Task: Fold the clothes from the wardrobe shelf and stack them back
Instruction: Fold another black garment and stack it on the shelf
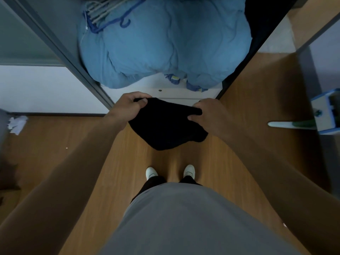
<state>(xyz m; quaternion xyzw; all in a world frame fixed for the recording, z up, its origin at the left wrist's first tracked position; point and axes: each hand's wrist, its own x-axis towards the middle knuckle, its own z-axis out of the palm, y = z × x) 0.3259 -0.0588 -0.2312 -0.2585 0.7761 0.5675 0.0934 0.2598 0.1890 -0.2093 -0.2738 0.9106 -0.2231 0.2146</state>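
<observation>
Head view: both hands out in front of the open wardrobe. Left hand [131, 104] pinches the top edge of a black garment [165, 126]; right hand [206, 112] grips the opposite corner. Garment hangs between them, slack, above the wood floor [244, 100], just short of the white shelf [176, 92]. A blue duvet [165, 43] and hangers [108, 13] fill the shelf. Folding looks under way; next move likely calls for bringing edges together evenly.

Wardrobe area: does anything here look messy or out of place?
Yes. Hangers lie loose on the bulging blue duvet instead of hanging, and a crumpled white scrap litters the wooden floor at far left.
</observation>
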